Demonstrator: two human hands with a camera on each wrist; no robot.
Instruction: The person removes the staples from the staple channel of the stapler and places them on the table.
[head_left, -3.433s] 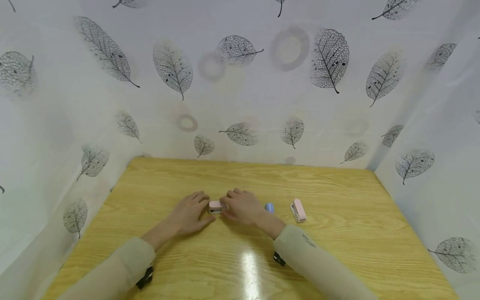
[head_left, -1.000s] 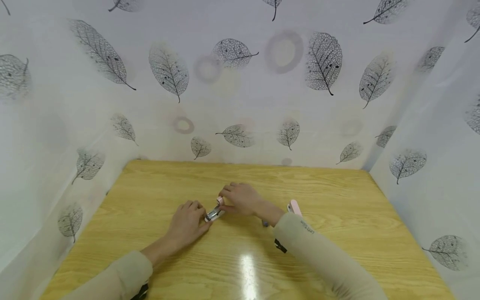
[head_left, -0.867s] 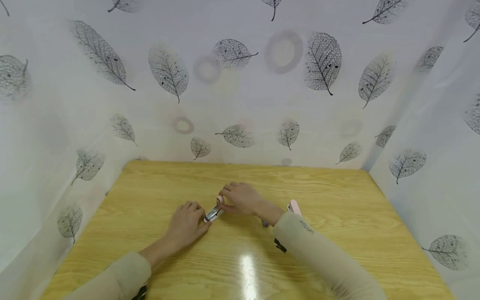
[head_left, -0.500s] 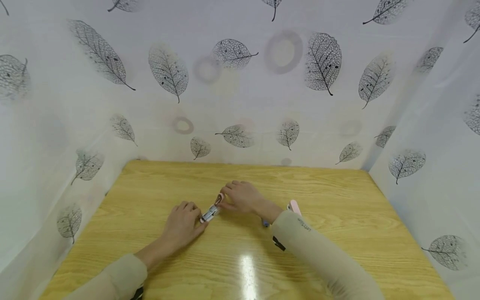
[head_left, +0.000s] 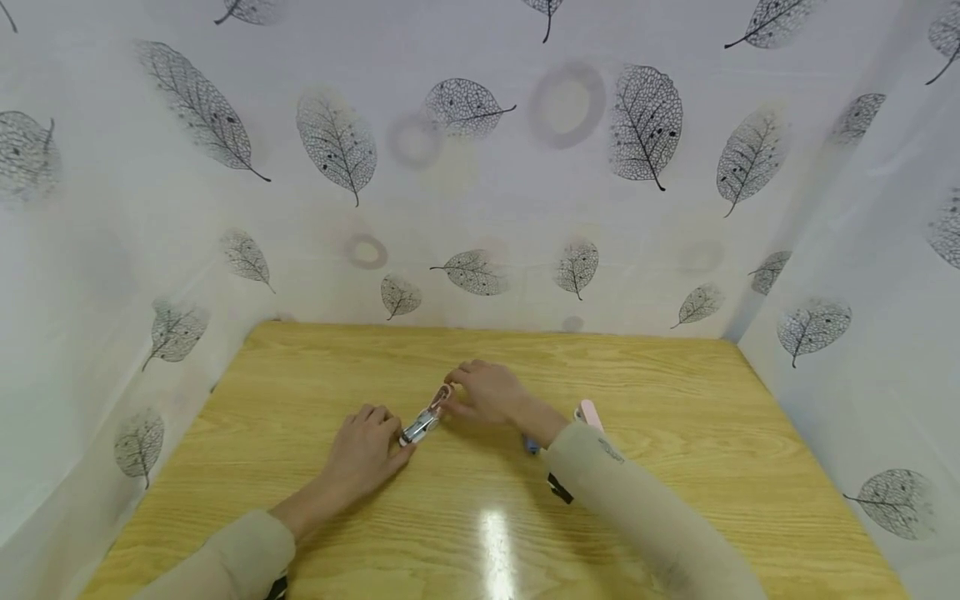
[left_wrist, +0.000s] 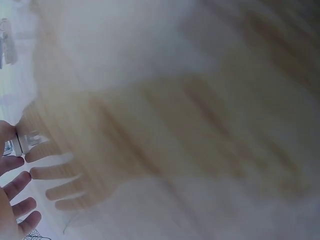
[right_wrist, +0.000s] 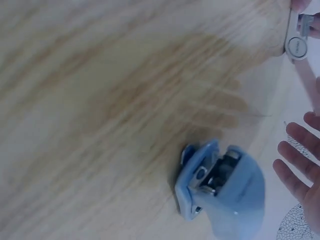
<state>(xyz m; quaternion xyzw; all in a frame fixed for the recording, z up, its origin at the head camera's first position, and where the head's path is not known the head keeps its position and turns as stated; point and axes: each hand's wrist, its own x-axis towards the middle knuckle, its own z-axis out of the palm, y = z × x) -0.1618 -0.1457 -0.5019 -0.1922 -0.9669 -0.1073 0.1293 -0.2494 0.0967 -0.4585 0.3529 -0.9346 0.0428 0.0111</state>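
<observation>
left of centre, left hand: thumb-and-finger pinch on the base; brace it.
opened stapler: between your hands, metal channel showing.
right hand: narrow pinch on the pink cover; turn it straight about the hinge, without twisting.

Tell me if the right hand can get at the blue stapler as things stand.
Probably yes: the blue stapler sits close by, next to the right sleeve, with nothing seen blocking it. But the right hand holds the open pink stapler, so it would likely need to let go first.
</observation>
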